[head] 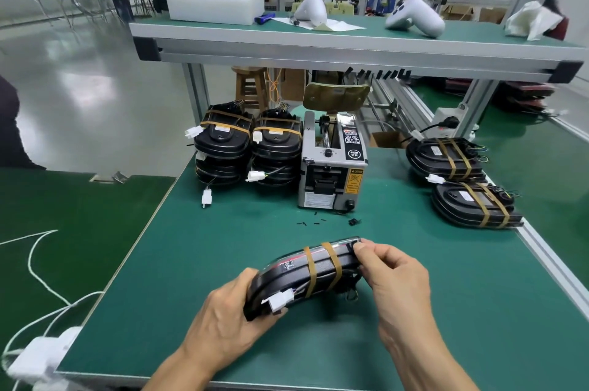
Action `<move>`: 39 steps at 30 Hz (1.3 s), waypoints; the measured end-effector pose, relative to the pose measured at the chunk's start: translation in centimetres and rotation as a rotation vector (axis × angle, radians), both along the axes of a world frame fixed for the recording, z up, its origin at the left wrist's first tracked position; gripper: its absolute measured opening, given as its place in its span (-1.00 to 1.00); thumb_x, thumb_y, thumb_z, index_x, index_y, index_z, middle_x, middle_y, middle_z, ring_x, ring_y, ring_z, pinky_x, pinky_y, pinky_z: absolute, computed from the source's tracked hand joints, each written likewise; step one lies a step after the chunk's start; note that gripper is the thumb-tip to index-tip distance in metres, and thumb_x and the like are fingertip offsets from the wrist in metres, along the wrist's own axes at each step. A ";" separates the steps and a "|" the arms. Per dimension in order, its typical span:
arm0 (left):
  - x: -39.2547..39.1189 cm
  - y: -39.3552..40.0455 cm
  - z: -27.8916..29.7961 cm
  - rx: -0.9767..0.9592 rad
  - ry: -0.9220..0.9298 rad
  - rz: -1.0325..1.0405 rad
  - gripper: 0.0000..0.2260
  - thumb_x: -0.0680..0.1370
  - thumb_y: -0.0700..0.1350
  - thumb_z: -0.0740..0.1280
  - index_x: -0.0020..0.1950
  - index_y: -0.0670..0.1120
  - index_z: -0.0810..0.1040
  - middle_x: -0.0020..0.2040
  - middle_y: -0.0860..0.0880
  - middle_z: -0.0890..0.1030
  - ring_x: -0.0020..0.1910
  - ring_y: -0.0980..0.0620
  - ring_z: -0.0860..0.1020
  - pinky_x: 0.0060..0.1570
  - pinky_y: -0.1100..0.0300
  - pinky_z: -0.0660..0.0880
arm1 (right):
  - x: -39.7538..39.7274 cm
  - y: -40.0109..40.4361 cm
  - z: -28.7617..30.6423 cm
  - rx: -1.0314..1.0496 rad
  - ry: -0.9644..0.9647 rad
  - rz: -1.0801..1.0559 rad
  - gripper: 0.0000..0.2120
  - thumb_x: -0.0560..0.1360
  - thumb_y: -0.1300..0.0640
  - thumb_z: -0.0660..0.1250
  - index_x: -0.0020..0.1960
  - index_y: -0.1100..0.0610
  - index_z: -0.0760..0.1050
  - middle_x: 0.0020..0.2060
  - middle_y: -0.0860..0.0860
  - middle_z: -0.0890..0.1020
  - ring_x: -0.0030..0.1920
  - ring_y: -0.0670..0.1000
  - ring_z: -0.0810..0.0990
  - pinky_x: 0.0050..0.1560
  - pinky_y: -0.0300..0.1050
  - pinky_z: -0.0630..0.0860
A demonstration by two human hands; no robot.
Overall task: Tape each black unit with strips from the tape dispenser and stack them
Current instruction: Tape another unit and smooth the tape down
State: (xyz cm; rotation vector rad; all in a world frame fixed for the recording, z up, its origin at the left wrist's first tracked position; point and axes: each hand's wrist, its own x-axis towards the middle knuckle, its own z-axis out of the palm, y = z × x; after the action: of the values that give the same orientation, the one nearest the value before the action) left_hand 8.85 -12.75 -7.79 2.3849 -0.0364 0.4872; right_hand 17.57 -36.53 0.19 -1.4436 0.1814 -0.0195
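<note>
Here, black unit [306, 276] gripped by left hand [223, 311], right hand [395, 272] (twice taped)

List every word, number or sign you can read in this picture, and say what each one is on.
"CAUTION": yellow warning label on the tape dispenser.
Dispenser's black panel: print too blurred to read.
Dispenser's white front sticker: too small.
Labels on the stacked black units: too small.

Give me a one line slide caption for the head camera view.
Both hands grip a twice-taped black unit before the tape dispenser.
</note>
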 end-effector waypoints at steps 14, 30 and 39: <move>0.1 0.1 -0.4 -0.002 -0.003 -0.009 -0.61 0.48 0.33 0.47 0.11 0.15 0.44 -0.25 0.34 0.48 -0.23 0.21 0.49 -0.26 0.43 0.38 | 0.2 -0.1 -0.4 -0.177 -0.072 -0.033 -0.85 0.45 0.15 0.51 -0.25 -0.06 0.70 -0.18 -0.29 0.73 -0.24 -0.35 0.64 -0.35 -0.57 0.39; 0.1 0.2 -0.8 -0.013 -0.020 -0.004 -0.61 0.48 0.34 0.46 0.09 0.13 0.46 -0.24 0.30 0.50 -0.26 0.18 0.48 -0.26 0.26 0.47 | 0.3 0.1 -0.7 -0.227 -0.107 -0.067 -0.88 0.45 0.21 0.49 -0.26 0.08 0.67 -0.34 -0.22 0.71 -0.47 -0.26 0.53 -0.50 -0.50 0.36; 0.1 0.2 -0.9 -0.028 -0.022 -0.007 -0.59 0.48 0.38 0.43 0.09 0.13 0.46 -0.22 0.23 0.55 -0.28 0.16 0.49 -0.24 0.17 0.51 | 0.2 0.1 -0.3 -0.297 -0.097 -0.068 -0.90 0.44 0.18 0.49 -0.25 0.07 0.66 -0.30 -0.27 0.70 -0.47 -0.21 0.50 -0.47 -0.43 0.40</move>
State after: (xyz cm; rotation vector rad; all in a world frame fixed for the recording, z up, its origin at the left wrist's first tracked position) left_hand 8.99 -12.54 -8.64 2.3515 -0.0471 0.5070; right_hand 17.82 -36.47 -0.11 -1.7281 0.1519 -0.1779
